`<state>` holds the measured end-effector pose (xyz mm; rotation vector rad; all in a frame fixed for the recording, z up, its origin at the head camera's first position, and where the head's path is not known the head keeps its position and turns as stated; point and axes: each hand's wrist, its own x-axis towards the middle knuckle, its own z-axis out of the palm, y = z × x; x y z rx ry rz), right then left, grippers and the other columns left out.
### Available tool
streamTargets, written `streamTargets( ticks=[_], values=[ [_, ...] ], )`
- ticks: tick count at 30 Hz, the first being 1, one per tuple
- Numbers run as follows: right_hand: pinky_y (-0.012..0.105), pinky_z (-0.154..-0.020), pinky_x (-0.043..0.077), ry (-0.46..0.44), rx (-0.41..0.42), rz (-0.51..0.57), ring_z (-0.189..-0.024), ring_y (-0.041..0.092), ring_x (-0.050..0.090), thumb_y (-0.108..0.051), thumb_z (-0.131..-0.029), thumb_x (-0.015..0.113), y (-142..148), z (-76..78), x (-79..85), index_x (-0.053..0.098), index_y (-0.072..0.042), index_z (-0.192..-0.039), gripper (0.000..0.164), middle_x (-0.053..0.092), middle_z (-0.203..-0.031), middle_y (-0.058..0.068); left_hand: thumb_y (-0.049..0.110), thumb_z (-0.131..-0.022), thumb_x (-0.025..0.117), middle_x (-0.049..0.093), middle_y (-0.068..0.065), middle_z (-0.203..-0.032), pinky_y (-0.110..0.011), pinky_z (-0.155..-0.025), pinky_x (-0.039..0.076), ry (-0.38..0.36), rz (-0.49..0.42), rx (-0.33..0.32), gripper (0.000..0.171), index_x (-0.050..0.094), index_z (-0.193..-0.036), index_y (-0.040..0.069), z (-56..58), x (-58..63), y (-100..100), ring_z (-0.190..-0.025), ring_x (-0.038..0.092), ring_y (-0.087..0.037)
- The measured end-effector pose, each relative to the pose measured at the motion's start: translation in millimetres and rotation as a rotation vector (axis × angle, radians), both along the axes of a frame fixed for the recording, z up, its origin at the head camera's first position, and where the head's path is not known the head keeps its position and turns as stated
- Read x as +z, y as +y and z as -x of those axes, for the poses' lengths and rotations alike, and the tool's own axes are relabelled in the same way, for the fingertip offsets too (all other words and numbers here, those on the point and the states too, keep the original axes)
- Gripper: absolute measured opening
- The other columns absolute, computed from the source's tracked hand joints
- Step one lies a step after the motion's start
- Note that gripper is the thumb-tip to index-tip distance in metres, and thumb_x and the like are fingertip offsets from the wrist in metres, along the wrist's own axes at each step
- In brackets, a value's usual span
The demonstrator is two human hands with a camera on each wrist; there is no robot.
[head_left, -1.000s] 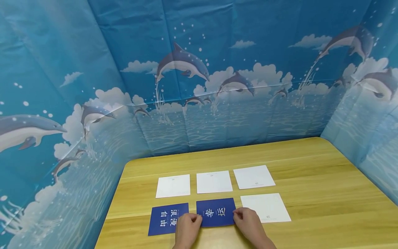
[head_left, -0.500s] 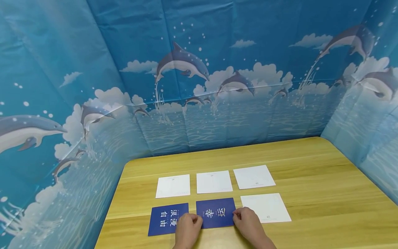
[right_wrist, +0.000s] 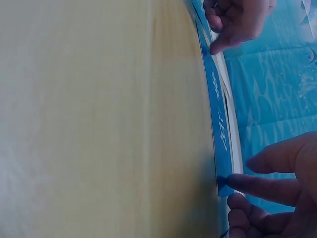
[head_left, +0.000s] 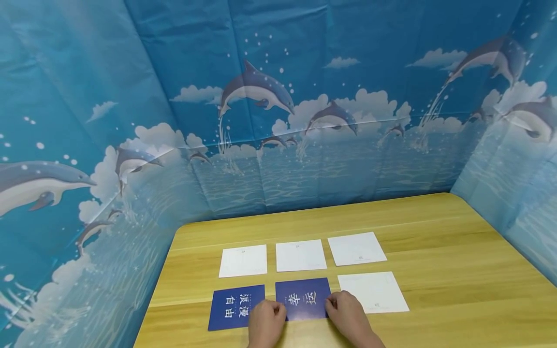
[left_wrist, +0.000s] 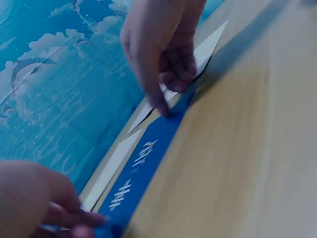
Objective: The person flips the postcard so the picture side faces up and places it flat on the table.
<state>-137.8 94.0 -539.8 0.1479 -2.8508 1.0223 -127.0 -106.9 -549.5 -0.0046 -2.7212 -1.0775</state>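
In the head view a dark blue card [head_left: 303,305] with white characters lies flat on the wooden table, between both hands. My left hand [head_left: 267,323] touches its left edge, and my right hand [head_left: 350,314] touches its right edge. The right wrist view shows the right index finger [right_wrist: 265,188] straight with its tip on the card, the thumb apart from it. In that view the left hand [right_wrist: 240,20] has a fingertip down on the card's far end, its other fingers bent. A second blue card [head_left: 222,309] lies left, partly covered by the left hand.
Behind the blue cards, three white cards [head_left: 244,265] lie in a row. Another white card [head_left: 372,290] sits right of the middle blue one, partly behind the right hand. A blue dolphin-print curtain [head_left: 278,174] borders the wooden table [head_left: 457,261].
My left hand has slid slightly right, over the middle card's left edge. The card's surface now shows a lighter sheen. The other cards stay in place.
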Motion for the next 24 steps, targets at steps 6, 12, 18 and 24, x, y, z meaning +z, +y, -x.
streamTargets(
  ticks=[6,12,18,24],
  values=[
    [0.026,-0.051,0.035,0.005,-0.031,0.05,-0.054,0.008,0.04,-0.013,-0.079,0.068,1,-2.1,2.0,0.07,-0.004,-0.08,0.009,0.045,-0.059,-0.006,0.009,-0.086,0.058,0.058,0.003,-0.063,-0.021,-0.057,0.043,-0.031,-0.477,-0.063,0.016,0.069,-0.075,0.005,-4.1,3.9,25,-0.059,0.053,-0.007],
    [0.026,-0.052,0.037,0.052,-0.119,0.121,-0.055,0.007,0.042,-0.012,-0.079,0.069,12,-0.9,5.2,0.069,-0.004,-0.082,0.009,0.047,-0.061,-0.008,0.007,-0.092,0.051,0.067,-0.013,-0.089,-0.024,-0.073,0.049,-0.103,-0.73,-0.146,0.025,0.062,-0.105,-0.011,1.1,19.3,50,-0.081,0.064,-0.022],
    [0.027,-0.055,0.041,0.04,-0.188,0.152,-0.059,0.009,0.048,-0.01,-0.08,0.067,29,2.6,7.5,0.069,-0.002,-0.082,0.009,0.053,-0.063,-0.006,0.013,-0.09,0.054,0.068,-0.01,-0.094,-0.022,-0.072,0.047,-0.097,-0.668,-0.168,0.028,0.063,-0.107,-0.007,12.4,15.8,67,-0.085,0.064,-0.021],
    [0.03,-0.057,0.04,0.021,-0.254,0.146,-0.061,0.012,0.05,-0.011,-0.081,0.065,51,4.4,10.7,0.068,0.001,-0.081,0.012,0.055,-0.063,-0.003,0.013,-0.089,0.056,0.067,-0.014,-0.095,-0.025,-0.075,0.048,-0.1,-0.645,-0.2,0.028,0.063,-0.106,-0.009,15.0,14.7,83,-0.087,0.064,-0.02]
  ],
)
